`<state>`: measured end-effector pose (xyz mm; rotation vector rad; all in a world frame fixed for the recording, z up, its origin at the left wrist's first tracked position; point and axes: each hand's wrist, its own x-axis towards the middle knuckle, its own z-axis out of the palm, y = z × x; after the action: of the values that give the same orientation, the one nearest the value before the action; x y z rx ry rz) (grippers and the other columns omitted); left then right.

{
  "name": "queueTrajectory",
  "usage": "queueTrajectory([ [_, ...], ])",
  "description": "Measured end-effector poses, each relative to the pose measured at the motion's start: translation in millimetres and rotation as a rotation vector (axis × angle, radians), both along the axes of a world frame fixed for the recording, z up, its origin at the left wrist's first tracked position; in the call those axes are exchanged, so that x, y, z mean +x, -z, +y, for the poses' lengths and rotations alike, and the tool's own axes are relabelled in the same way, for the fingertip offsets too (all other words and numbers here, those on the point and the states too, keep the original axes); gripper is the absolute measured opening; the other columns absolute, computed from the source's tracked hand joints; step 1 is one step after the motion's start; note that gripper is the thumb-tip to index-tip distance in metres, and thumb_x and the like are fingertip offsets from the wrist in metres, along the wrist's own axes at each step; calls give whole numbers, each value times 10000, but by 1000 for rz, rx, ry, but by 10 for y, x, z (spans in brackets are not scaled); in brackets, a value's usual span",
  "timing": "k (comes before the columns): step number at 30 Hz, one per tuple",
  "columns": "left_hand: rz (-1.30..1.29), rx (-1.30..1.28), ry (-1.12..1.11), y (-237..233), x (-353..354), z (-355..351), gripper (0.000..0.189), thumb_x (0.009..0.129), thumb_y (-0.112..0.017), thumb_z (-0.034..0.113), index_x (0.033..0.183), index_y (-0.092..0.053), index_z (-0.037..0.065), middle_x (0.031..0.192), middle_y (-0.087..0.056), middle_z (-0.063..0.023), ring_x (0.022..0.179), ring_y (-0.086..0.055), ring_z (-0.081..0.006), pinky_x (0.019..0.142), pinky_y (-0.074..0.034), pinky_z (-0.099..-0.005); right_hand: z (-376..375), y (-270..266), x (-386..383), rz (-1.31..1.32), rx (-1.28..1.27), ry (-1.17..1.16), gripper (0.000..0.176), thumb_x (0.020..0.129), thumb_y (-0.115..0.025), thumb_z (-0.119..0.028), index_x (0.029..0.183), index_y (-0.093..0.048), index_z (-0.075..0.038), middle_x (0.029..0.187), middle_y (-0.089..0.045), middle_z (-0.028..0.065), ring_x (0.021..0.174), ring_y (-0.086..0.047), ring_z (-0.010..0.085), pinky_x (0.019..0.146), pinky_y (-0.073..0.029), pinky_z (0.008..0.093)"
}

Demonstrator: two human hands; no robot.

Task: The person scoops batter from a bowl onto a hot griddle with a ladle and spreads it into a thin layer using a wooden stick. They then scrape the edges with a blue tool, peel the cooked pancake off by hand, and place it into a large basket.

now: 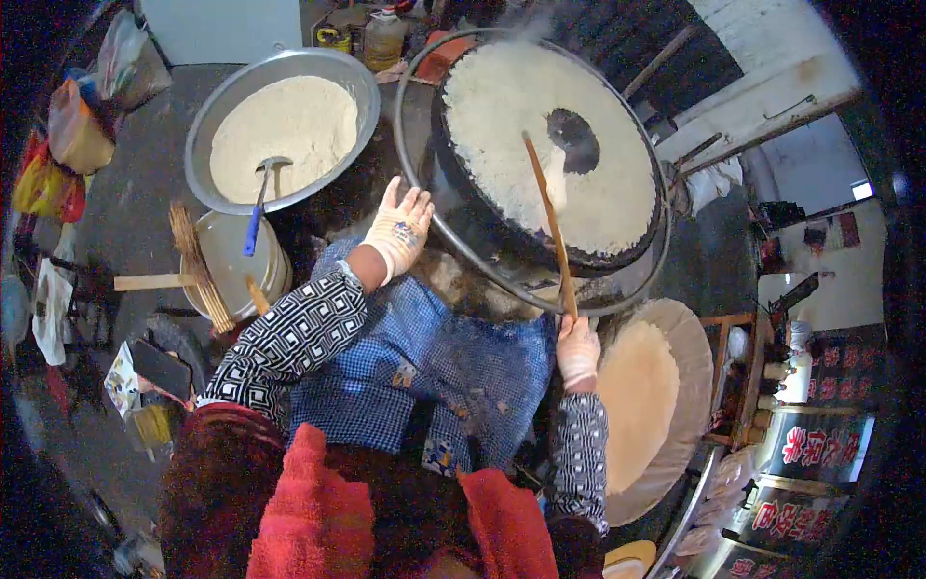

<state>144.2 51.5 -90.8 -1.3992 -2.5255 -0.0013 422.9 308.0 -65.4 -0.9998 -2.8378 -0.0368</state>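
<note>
A pale layer of batter (502, 106) covers most of a round black griddle (463, 198), with a dark bare patch near its middle. My right hand (579, 349), gloved, is closed around the near end of a long thin wooden spreader (552, 220). The spreader's far end reaches over the batter beside the bare patch, where a pale lump shows. My left hand (400, 232), also gloved, has its fingers stretched out right beside the metal ring (446, 232) around the griddle, and nothing is in it.
A large metal basin (198, 159) of batter with a blue-handled ladle (257, 207) stands at left. Below it, a whisk brush (200, 265) lies across a bucket (275, 261). A thin round flatbread (637, 405) rests on a round mat (690, 386) at right. Steam rises behind the griddle.
</note>
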Motion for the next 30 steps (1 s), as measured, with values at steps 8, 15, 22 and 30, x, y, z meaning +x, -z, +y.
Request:
queueTrajectory([
  [8, -31, -12, -16, -111, -288, -42, 522, 784, -573, 242, 1253, -498, 23, 1357, -457, -138, 1311, -367, -289, 1107, -94, -583, 424, -66, -531, 114, 64, -162, 259, 917, -489, -301, 878, -491, -45, 618, -590, 227, 546, -573, 431, 492, -440, 534],
  [15, -29, -62, -87, -141, -586, -64, 526, 815, -532, 250, 1287, -476, 24, 1393, -422, -140, 1330, -338, -287, 1097, -89, -601, 463, -5, -325, 0, 51, -58, 312, 921, -485, -356, 864, -536, -53, 566, -571, 197, 512, -577, 391, 474, -456, 499],
  [22, -187, 113, 133, -374, 300, 275, 390, 663, -643, 272, 1012, -619, 98, 1026, -573, -51, 1160, -460, -247, 1031, -240, -590, 309, -77, -460, 19, 8, -98, 282, 923, -494, -314, 890, -523, -36, 599, -586, 222, 559, -578, 421, 522, -455, 520],
  [30, -131, 33, 159, -76, 614, 298, 510, 807, -526, 239, 1262, -493, 12, 1321, -488, -149, 1252, -432, -307, 1097, -145, -582, 347, -144, -519, -39, 6, -66, 350, 924, -464, -366, 922, -519, -20, 645, -610, 219, 593, -601, 409, 545, -460, 534],
])
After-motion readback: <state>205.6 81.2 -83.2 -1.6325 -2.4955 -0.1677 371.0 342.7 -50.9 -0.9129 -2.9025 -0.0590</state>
